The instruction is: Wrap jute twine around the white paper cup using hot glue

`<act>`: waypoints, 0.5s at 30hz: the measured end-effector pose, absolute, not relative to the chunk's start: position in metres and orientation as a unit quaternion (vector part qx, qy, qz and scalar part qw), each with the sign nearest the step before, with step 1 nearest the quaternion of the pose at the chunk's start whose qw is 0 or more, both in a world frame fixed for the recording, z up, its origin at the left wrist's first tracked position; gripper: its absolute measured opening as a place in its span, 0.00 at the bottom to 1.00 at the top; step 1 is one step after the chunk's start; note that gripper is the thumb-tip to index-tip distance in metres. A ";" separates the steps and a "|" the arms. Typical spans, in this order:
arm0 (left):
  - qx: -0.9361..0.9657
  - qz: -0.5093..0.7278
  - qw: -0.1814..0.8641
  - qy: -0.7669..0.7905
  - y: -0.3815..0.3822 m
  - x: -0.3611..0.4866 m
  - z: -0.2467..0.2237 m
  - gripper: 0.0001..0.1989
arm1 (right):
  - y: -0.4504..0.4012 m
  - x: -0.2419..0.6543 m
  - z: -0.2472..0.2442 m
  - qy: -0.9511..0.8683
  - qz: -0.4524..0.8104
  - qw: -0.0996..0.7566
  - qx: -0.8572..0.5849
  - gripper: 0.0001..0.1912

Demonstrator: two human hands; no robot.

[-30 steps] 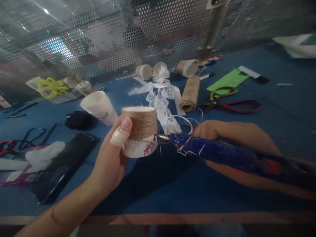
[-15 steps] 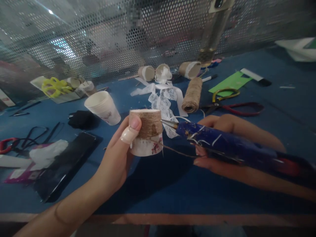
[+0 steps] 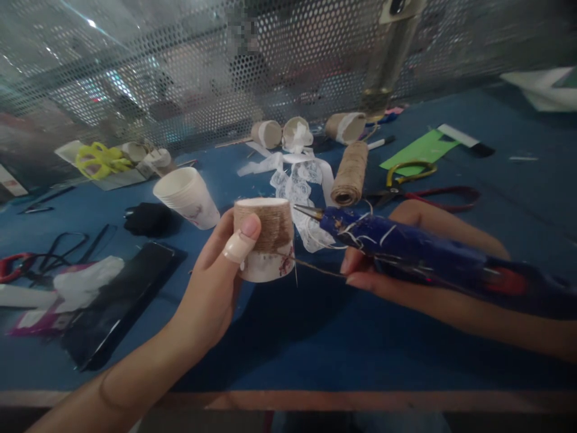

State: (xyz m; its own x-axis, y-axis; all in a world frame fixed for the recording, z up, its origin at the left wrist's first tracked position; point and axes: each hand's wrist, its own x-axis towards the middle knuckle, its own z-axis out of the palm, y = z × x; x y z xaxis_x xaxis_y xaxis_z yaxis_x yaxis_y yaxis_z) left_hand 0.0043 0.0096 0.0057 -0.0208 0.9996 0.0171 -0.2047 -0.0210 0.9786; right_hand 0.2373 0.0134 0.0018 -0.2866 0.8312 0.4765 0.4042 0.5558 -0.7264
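My left hand (image 3: 220,264) is closed round a paper cup (image 3: 265,267), its bandaged thumb pressed on the side. Brown twine wraps the cup's upper part; the lower part shows white with a red print. My right hand (image 3: 387,270) grips a blue glue gun (image 3: 406,240) with strands of dried glue on it. The metal nozzle sits just right of the cup's rim, apart from it. A loose length of twine (image 3: 318,266) runs from the cup to my right fingertips, pinched between thumb and finger.
Behind the cup lie white lace (image 3: 306,186) and a twine roll (image 3: 350,174). Red-and-yellow-handled scissors (image 3: 442,195) and a green sheet (image 3: 417,150) are at right. Stacked paper cups (image 3: 187,195), a black phone-like slab (image 3: 124,304) and yellow scissors (image 3: 103,161) are at left. A perforated metal panel (image 3: 189,78) stands behind.
The glue gun has shifted slightly left and its nozzle up to the cup's rim. My right fingertips have moved left and a little up along the twine. The cup has tilted slightly.
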 end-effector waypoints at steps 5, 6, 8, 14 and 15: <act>0.443 0.576 0.530 0.436 0.009 0.003 0.005 0.14 | 0.014 0.237 -0.001 -0.760 0.232 0.442 -0.415 0.11; 0.443 0.578 0.528 0.437 0.009 0.003 0.005 0.14 | 0.015 0.238 -0.001 -0.764 0.238 0.440 -0.408 0.11; 0.444 0.577 0.525 0.441 0.009 0.003 0.005 0.16 | 0.015 0.239 -0.001 -0.768 0.250 0.437 -0.396 0.11; 0.453 0.574 0.504 0.459 0.008 0.004 0.007 0.19 | 0.017 0.241 -0.002 -0.774 0.236 0.426 -0.404 0.10; 0.455 0.573 0.504 0.459 0.008 0.003 0.007 0.19 | 0.017 0.241 -0.002 -0.774 0.227 0.427 -0.408 0.10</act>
